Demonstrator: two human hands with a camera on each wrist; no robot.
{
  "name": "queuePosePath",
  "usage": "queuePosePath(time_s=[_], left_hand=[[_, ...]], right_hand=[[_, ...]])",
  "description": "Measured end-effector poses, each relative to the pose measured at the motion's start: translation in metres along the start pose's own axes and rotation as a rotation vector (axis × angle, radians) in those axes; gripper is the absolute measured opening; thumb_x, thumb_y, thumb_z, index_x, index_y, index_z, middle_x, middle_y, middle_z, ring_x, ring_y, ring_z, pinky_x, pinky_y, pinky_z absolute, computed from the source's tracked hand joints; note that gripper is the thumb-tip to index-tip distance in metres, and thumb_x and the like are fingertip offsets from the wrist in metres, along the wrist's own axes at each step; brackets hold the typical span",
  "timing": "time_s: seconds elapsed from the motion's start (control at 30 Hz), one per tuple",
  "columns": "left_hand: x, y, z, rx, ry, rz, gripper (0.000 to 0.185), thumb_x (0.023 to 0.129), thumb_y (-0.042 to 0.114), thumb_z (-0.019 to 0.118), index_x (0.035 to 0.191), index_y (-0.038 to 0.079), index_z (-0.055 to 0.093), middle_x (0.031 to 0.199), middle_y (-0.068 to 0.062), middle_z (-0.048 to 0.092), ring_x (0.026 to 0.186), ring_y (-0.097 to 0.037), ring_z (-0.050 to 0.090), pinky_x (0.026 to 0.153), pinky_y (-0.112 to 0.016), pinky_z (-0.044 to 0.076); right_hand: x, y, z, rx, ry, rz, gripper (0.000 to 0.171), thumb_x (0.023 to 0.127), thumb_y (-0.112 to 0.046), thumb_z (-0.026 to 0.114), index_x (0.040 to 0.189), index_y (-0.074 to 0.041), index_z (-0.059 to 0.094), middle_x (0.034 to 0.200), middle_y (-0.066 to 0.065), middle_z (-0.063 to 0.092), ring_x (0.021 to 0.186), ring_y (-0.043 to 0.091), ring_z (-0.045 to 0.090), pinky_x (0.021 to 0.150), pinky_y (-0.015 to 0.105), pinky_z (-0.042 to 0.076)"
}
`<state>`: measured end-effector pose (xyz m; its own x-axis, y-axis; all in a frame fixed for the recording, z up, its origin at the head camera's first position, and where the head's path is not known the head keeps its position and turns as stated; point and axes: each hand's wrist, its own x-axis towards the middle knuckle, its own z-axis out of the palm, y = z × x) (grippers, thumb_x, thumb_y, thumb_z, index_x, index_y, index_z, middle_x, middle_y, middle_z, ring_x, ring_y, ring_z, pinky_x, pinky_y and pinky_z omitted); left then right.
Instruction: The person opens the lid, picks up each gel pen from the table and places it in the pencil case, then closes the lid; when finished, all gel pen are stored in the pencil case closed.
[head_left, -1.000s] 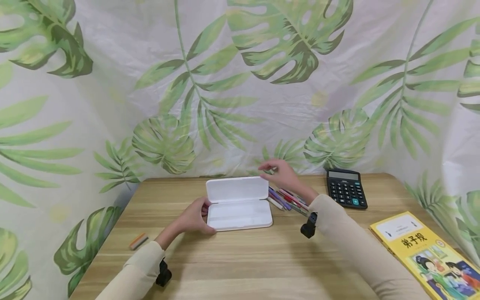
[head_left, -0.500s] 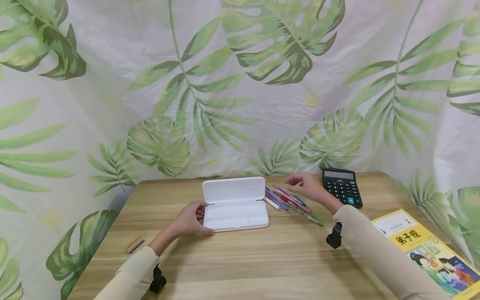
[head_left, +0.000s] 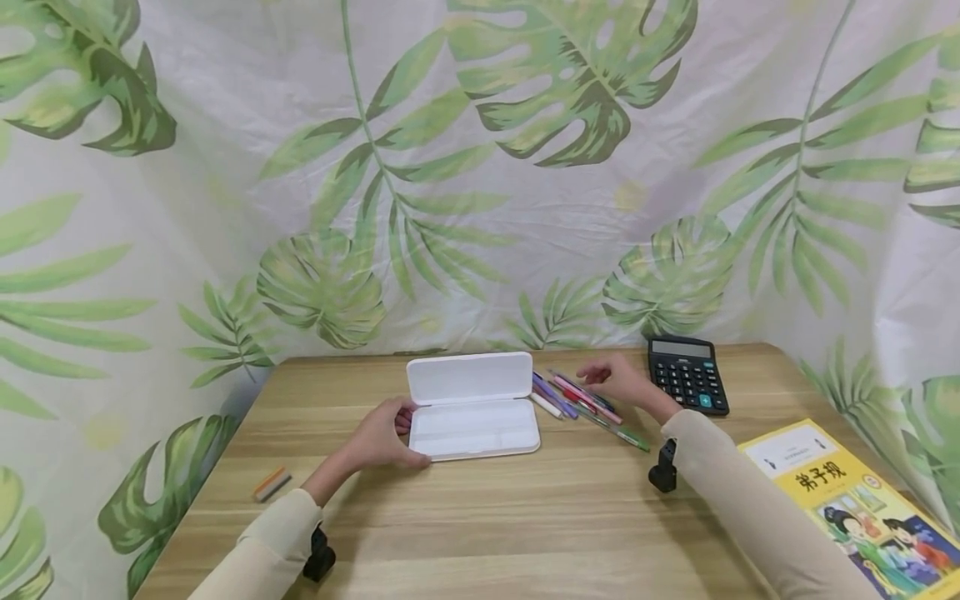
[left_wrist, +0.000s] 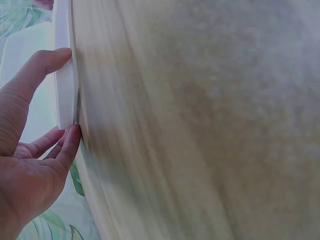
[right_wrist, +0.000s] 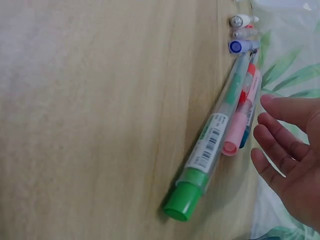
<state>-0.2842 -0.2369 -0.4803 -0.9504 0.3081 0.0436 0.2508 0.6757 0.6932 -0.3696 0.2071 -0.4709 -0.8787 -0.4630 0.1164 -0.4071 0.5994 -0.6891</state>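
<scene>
A white pencil case [head_left: 474, 431] lies on the wooden table, its lid [head_left: 471, 378] tilted up at the back and nothing inside the tray. My left hand [head_left: 386, 435] grips its left end, thumb at the front edge and fingers around the corner, as the left wrist view shows too. Right of the case lies a loose pile of pens [head_left: 577, 397]. Over the pile's right side hovers my right hand [head_left: 618, 382], fingers loosely bent and holding nothing. In the right wrist view those fingers are beside a pink pen [right_wrist: 236, 131] and a green-capped pen [right_wrist: 205, 150].
Behind the right hand sits a black calculator [head_left: 687, 375]. A yellow picture book [head_left: 847, 500] lies at the table's right edge. On the left is a small orange-and-grey eraser-like block [head_left: 272, 483]. A leaf-patterned cloth [head_left: 450, 167] hangs along the back edge.
My right hand has left the raised lid's right corner and moved right, over the pens. The lid stays up by itself. My left hand keeps its grip on the case.
</scene>
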Motion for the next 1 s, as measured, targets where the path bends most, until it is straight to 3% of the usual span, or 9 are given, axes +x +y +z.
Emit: queuePosePath(time_s=[0.43,0.7,1.0], left_hand=[[0.003,0.002,-0.003,-0.009,-0.038,-0.019,0.082,0.058,0.021,0.099,0.12,-0.005,0.053,0.108,-0.014,0.061,0.1,-0.024,0.061,0.092,-0.039,0.054],[0.002,0.005,-0.006,-0.031,-0.049,-0.024,0.08,0.059,0.016,0.098,0.12,-0.007,0.052,0.108,-0.015,0.06,0.1,-0.024,0.06,0.093,-0.043,0.053],[0.002,0.005,-0.005,-0.041,-0.057,-0.027,0.081,0.06,0.015,0.098,0.122,-0.007,0.051,0.109,-0.016,0.059,0.101,-0.025,0.059,0.094,-0.044,0.053]], right_hand=[[0.009,0.007,-0.003,0.125,-0.065,0.119,0.03,0.09,-0.001,0.073,0.118,0.012,0.069,0.111,0.027,0.072,0.092,0.016,0.068,0.078,0.025,0.054],[0.02,0.005,-0.003,0.096,-0.082,0.19,0.03,0.087,-0.003,0.077,0.115,0.009,0.072,0.098,0.017,0.076,0.08,0.007,0.062,0.072,0.023,0.051],[0.02,0.003,-0.007,0.082,-0.104,0.195,0.023,0.086,0.0,0.077,0.107,0.009,0.074,0.092,0.014,0.076,0.077,0.01,0.061,0.07,0.024,0.05]])
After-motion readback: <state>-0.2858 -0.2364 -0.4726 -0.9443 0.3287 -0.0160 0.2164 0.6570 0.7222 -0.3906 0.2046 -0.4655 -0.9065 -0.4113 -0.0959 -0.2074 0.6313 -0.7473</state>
